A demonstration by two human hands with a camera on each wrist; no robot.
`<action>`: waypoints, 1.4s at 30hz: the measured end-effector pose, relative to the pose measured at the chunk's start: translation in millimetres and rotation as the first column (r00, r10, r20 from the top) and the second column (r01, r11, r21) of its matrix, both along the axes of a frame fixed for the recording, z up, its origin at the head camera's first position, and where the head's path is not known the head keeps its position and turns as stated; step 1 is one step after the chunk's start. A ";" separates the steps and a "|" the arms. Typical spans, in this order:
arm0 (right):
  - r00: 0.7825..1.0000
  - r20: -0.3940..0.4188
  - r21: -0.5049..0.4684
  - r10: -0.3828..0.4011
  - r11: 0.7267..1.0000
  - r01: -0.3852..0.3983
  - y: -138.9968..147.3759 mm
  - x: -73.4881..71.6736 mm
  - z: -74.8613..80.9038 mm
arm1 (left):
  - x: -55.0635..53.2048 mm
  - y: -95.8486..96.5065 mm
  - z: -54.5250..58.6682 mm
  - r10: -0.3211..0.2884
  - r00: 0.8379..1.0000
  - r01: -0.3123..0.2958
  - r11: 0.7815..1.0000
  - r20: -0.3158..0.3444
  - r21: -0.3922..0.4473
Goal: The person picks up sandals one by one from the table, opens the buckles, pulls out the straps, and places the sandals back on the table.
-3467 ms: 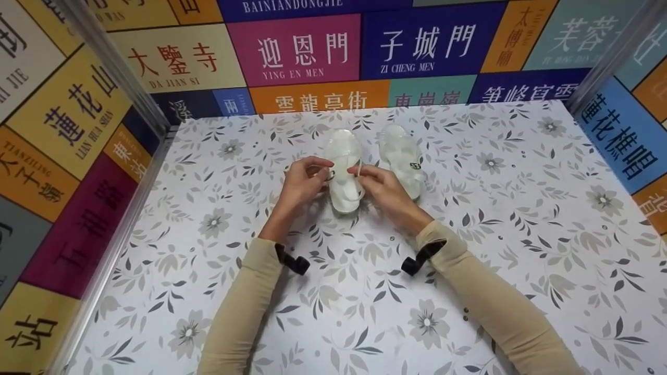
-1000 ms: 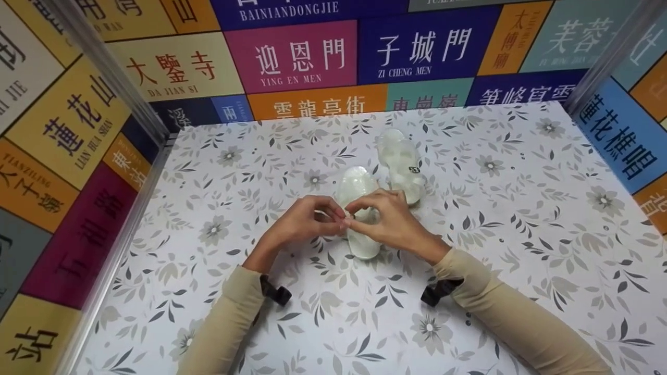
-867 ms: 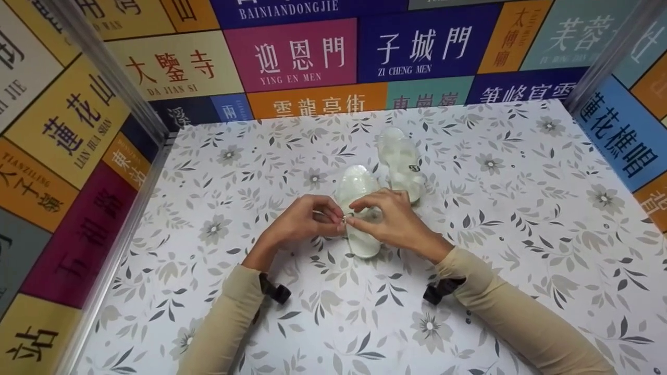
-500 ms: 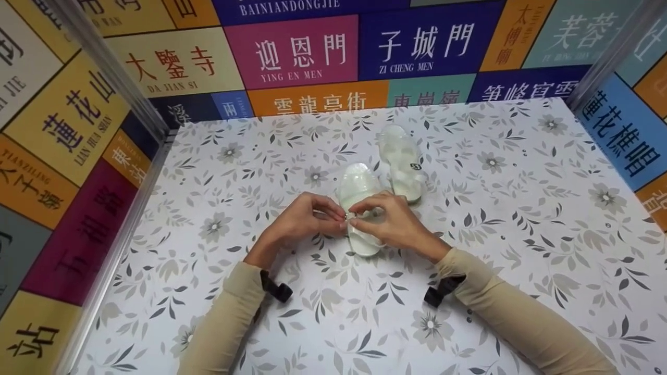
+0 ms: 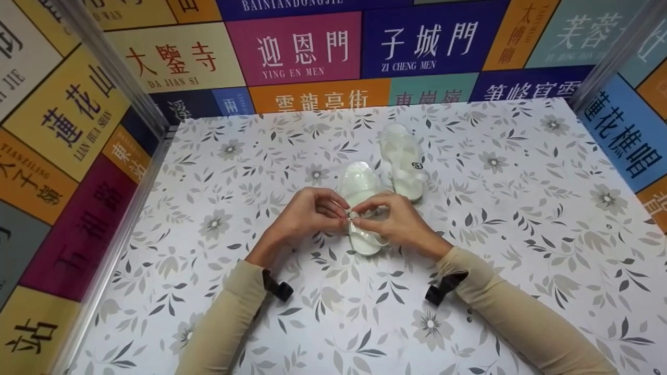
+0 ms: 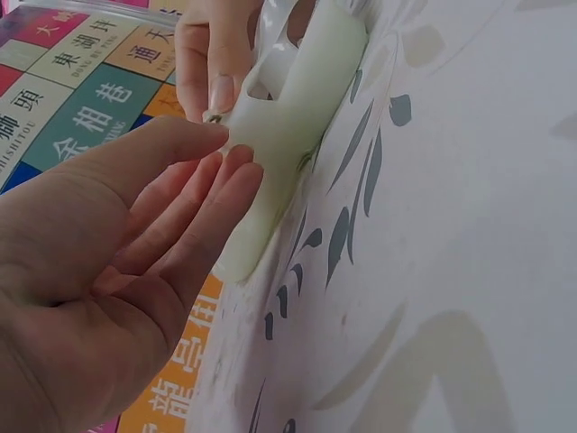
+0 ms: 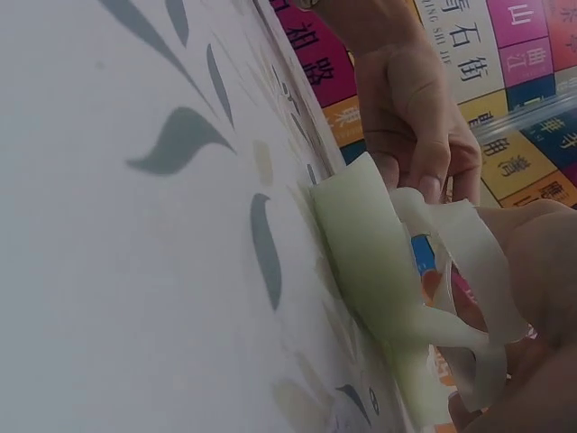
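Note:
A pale greenish-white sandal (image 5: 360, 177) lies on the table, toe pointing away. At its left edge, my left hand (image 5: 310, 213) pinches the small buckle (image 5: 351, 214) between thumb and fingers. My right hand (image 5: 394, 217) reaches across the sandal from the right and pinches the strap end at that buckle. The fingertips of both hands nearly meet and partly hide the fastening. In the right wrist view, a strap (image 7: 487, 262) loops above the sole (image 7: 361, 244). The left wrist view shows the left thumb and fingertips close to the sandal's side (image 6: 284, 126).
A matching sandal (image 5: 399, 143) with a dark buckle on its right side lies just behind and to the right. The table (image 5: 521, 234) has a grey leaf and flower print. Walls with colourful lettered panels (image 5: 299, 49) stand at the back and both sides.
The held sandal has come nearer and slightly right since the oldest frame, away from the other sandal. Over the last second both hands stay at the buckle, with small finger shifts at the strap end.

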State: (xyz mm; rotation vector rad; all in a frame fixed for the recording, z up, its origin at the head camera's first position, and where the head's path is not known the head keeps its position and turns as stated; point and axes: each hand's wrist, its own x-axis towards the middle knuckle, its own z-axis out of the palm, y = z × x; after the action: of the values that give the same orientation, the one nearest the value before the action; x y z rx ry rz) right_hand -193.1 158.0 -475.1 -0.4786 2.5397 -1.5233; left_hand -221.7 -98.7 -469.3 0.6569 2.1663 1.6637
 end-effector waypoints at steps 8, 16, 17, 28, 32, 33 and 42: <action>1.000 0.002 -0.014 0.023 1.000 -0.023 -0.3 0.3 0.0 | -0.2 1.9 5.3 -0.005 0.996 0.001 0.999 -0.086 -0.045; 1.000 -0.025 0.003 0.006 1.000 -0.006 0.4 0.5 -2.0 | -0.3 3.4 4.6 -0.016 0.998 0.014 0.999 -0.064 -0.043; 1.000 -0.029 -0.001 0.009 1.000 -0.009 0.3 0.7 -2.0 | -0.3 3.6 4.0 -0.022 0.998 0.021 0.999 -0.058 -0.033; 0.997 -0.059 -0.040 0.056 0.997 -0.059 -4.3 -0.8 -4.5 | -0.9 5.2 -6.7 -0.057 0.997 0.056 0.998 -0.050 -0.036; 0.997 -0.037 -0.067 0.072 0.995 -0.075 -4.5 -1.4 -6.6 | 0.2 4.7 -7.3 -0.057 0.996 0.054 0.997 -0.064 -0.055; 0.996 -0.036 -0.075 0.076 0.994 -0.079 -4.2 -1.6 -7.4 | 0.7 4.8 -7.1 -0.057 0.996 0.054 0.997 -0.061 -0.054; 0.995 -0.029 -0.110 0.092 0.989 -0.095 -0.9 -1.6 -6.8 | 3.7 9.5 -5.1 -0.036 0.999 0.036 0.999 0.001 -0.030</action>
State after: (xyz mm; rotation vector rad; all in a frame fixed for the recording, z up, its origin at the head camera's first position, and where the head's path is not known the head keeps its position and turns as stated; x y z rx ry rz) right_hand -194.7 157.2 -481.9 -0.6242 2.4211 -1.6411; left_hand -218.0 -89.3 -474.4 0.6832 2.1610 1.6102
